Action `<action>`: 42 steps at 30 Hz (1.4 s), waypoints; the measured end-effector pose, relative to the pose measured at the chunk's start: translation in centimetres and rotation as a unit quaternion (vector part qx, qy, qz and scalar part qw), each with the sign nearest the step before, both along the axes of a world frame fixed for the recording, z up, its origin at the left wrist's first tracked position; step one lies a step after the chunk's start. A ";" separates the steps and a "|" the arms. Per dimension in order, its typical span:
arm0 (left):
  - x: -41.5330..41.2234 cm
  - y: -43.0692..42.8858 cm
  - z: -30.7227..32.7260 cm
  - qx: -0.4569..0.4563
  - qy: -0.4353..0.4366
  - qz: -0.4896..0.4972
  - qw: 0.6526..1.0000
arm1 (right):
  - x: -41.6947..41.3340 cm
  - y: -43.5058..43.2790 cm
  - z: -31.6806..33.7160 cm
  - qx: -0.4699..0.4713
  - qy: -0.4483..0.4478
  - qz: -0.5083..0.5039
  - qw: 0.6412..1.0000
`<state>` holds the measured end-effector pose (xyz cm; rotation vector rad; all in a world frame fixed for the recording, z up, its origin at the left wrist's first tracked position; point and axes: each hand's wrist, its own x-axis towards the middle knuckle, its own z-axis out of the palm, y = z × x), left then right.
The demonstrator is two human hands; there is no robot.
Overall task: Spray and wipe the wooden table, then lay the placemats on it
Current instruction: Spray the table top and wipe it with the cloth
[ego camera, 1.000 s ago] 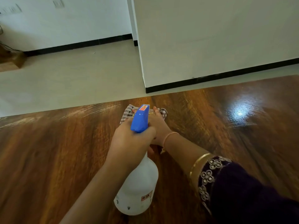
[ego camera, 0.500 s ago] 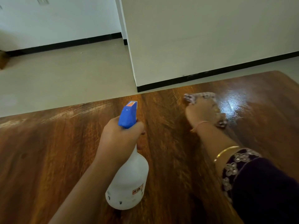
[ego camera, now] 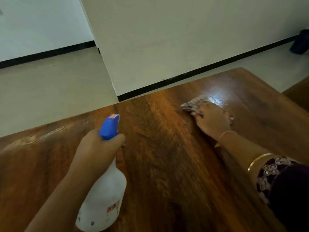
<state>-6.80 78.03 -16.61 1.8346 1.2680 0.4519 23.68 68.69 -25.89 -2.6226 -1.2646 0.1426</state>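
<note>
The wooden table (ego camera: 163,156) fills the lower part of the head view, glossy with a bright glare patch at the far right. My left hand (ego camera: 98,148) grips the neck of a white spray bottle (ego camera: 103,198) with a blue trigger head, held above the table at the near left. My right hand (ego camera: 212,121) presses flat on a checked cloth (ego camera: 192,103) near the table's far edge, beside the glare. The cloth is blurred and mostly hidden under my hand. No placemats are in view.
A white wall corner (ego camera: 113,81) with black skirting stands just beyond the table's far edge. Pale floor (ego camera: 50,91) lies to the left. A dark object (ego camera: 301,42) sits on the floor at the far right. The table's right corner (ego camera: 242,69) is close to the cloth.
My right hand has slid the cloth from behind the bottle rightward along the far edge toward the glare. My left hand keeps its hold on the bottle.
</note>
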 end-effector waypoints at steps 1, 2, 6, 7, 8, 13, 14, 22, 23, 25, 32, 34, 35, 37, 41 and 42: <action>-0.1 0.0 -0.1 0.008 0.002 -0.004 1.000 | 1.9 -0.9 0.1 -0.026 0.012 -0.069 0.997; -0.1 0.0 -0.1 0.017 0.008 -0.009 1.000 | 3.3 -1.5 0.4 -0.047 0.027 -0.132 0.990; 0.4 -0.5 -0.2 0.043 0.045 -0.025 0.998 | 3.0 0.9 1.2 -0.060 0.076 -0.189 0.977; 0.8 -0.7 -0.1 0.048 0.056 -0.035 0.997 | 1.5 2.0 1.5 -0.054 0.079 -0.157 0.983; 1.3 -1.0 0.0 0.047 0.066 -0.050 0.995 | -0.2 2.9 1.5 -0.046 0.072 -0.101 0.991; 4.5 -1.7 0.6 0.047 0.061 -0.112 0.991 | -5.3 4.4 0.8 -0.029 0.024 0.179 0.983; 5.3 -1.7 0.8 0.045 0.052 -0.119 0.991 | -4.7 4.1 0.7 -0.032 0.024 0.182 0.983; 12.8 -2.4 1.0 0.069 0.026 -0.171 0.983 | 8.0 -6.2 -0.7 -0.064 0.030 -0.057 0.996; 13.5 -2.5 1.0 0.086 0.023 -0.180 0.980 | 9.3 -7.6 -0.7 -0.070 0.035 -0.079 0.994; 14.7 -2.8 1.2 0.116 0.027 -0.192 0.974 | 10.6 -8.7 -0.7 -0.076 0.040 -0.095 0.992; 19.0 -4.4 2.0 0.100 0.039 -0.174 0.979 | 10.2 -8.8 -0.8 -0.053 0.024 -0.088 0.994; 20.5 -4.8 2.3 0.106 0.058 -0.170 0.978 | 10.3 -9.0 -0.9 -0.051 0.017 -0.077 0.996; 21.3 -4.9 2.4 0.112 0.066 -0.166 0.978 | 10.5 -8.9 -1.0 -0.049 0.015 -0.072 0.996; 22.8 -5.2 2.7 0.104 0.080 -0.159 0.978 | 11.2 -8.7 -1.2 -0.046 0.019 -0.068 0.996; 25.1 -5.6 2.9 0.042 0.109 -0.168 0.979 | 15.4 -9.2 -1.3 -0.066 0.030 -0.109 0.991; 25.6 -5.6 2.9 0.029 0.108 -0.169 0.979 | 17.0 -9.4 -1.2 -0.070 0.032 -0.124 0.989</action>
